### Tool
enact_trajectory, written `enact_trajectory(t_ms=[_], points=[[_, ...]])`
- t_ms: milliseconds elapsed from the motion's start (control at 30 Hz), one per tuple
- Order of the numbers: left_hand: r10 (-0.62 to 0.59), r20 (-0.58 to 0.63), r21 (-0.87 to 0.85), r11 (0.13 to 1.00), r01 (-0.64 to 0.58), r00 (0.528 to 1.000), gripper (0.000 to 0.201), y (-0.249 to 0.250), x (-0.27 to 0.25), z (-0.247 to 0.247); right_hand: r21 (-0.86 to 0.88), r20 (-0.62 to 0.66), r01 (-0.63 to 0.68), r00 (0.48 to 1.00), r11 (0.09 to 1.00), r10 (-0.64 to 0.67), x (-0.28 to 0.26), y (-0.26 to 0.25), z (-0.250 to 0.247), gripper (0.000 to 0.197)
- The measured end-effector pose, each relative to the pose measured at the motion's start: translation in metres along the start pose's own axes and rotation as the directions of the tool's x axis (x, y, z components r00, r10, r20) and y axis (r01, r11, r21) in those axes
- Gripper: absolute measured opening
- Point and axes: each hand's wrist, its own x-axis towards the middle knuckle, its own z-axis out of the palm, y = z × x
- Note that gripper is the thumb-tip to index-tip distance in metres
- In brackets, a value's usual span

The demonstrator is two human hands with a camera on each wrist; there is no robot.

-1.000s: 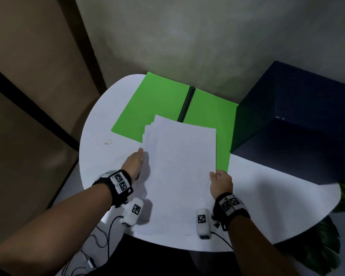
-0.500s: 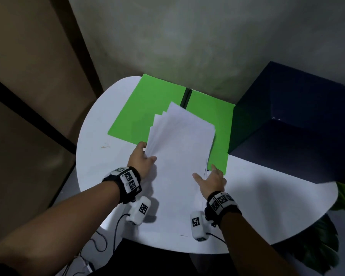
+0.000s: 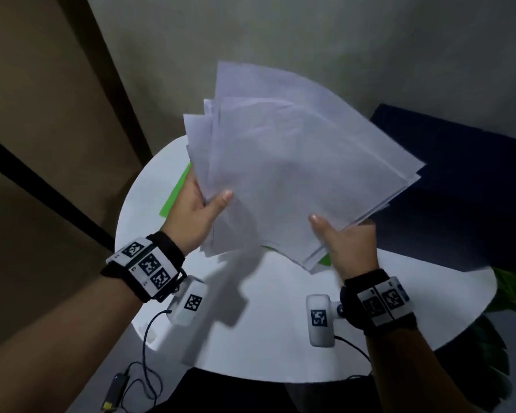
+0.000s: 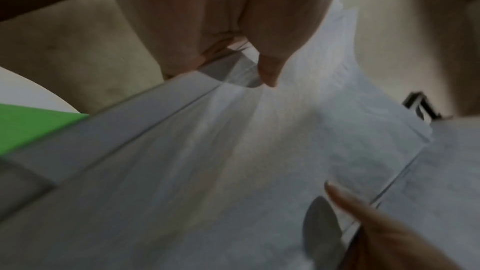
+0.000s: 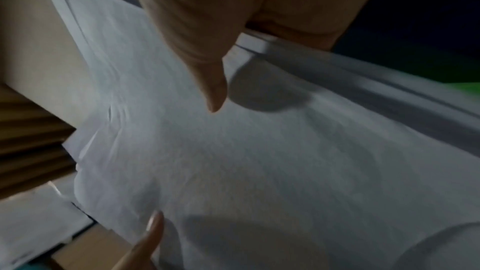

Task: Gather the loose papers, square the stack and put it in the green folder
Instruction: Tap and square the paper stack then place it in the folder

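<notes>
Head view, wall: pale plaster wall (image 3: pixel 310 40) filled the background, a brown panel (image 3: pixel 42 114) to the left.
Table: round white table (image 3: pixel 280 329) lay below the hands, well under the raised sheets.
Box: dark navy box (image 3: pixel 459 189) stood on the table's far right, partly hidden by the sheets.
Papers: fanned stack of white paper sheets (image 3: pixel 295 174) was held up off the table, edges uneven, tilted toward the wall.
Folder: flat green folder (image 3: pixel 176 189) lay on the table, mostly blocked by the stack; only slivers showed at left and under the lower edge.
Left hand: left hand (image 3: pixel 195 216) gripped the stack's left edge, thumb on top, fingers behind.
Right hand: right hand (image 3: pixel 346 242) gripped the lower right corner likewise.
Plant: green leaves (image 3: pixel 513 287) showed at the right edge.
Cables: black cables (image 3: pixel 143 377) hung below the table.
</notes>
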Motion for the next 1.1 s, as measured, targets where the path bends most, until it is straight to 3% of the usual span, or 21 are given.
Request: enact_trajectory(t_ms=[100,167,233,300,400,433,500,567,600,700,967,1100], points=[[-0.154,0.039,0.032,0.988,0.152,0.987,0.084,-0.030,-0.009,-0.008,0.012,0.010,-0.018,1.000,1.000,0.018,-0.008,0.004,0.001,0.042],[-0.203,0.036,0.085,0.976,0.200,0.978,0.089,-0.042,-0.009,-0.011,0.043,-0.018,-0.045,0.999,0.998,0.045,-0.006,0.007,0.002,0.044],[-0.195,0.022,0.089,0.977,0.193,0.980,0.066,-0.048,-0.006,-0.007,0.056,-0.047,-0.068,0.996,0.996,0.071,-0.004,0.011,0.005,0.043],[-0.157,-0.034,0.076,0.984,0.159,0.987,0.037,-0.043,-0.005,-0.002,0.070,-0.102,-0.088,0.990,0.994,0.095,-0.002,0.014,0.005,0.056],[-0.111,-0.034,0.069,0.991,0.113,0.993,0.033,-0.039,-0.009,-0.001,0.076,-0.103,-0.097,0.989,0.992,0.105,-0.006,0.007,0.000,0.039],[-0.109,-0.014,0.067,0.992,0.110,0.994,0.038,-0.039,-0.011,-0.002,0.052,-0.082,-0.089,0.992,0.995,0.093,-0.008,0.006,-0.002,0.040],[-0.094,0.015,0.018,0.995,0.093,0.995,0.069,-0.036,-0.013,-0.003,0.032,-0.038,-0.019,0.999,0.999,0.021,-0.013,-0.008,-0.003,0.042],[-0.069,-0.002,-0.001,0.998,0.069,0.998,0.099,-0.030,-0.010,-0.002,0.050,-0.060,0.089,0.995,0.995,-0.086,-0.012,-0.020,-0.002,0.047],[-0.066,0.008,0.003,0.998,0.066,0.998,0.104,-0.027,-0.008,0.000,0.051,-0.079,0.136,0.988,0.989,-0.132,-0.010,-0.027,0.000,0.049],[-0.059,0.039,0.010,0.998,0.059,0.998,0.097,-0.019,-0.005,0.006,0.032,-0.125,0.214,0.970,0.976,-0.209,-0.009,-0.036,0.006,0.045],[0.070,-0.129,-0.042,0.996,-0.076,0.989,0.074,-0.002,0.000,0.015,0.058,-0.249,0.260,0.939,0.964,-0.238,-0.013,-0.044,0.014,0.012],[0.102,-0.195,-0.076,0.990,-0.119,0.976,0.069,0.005,0.000,0.021,0.104,-0.310,0.259,0.926,0.960,-0.216,-0.014,-0.044,0.016,0.015]])
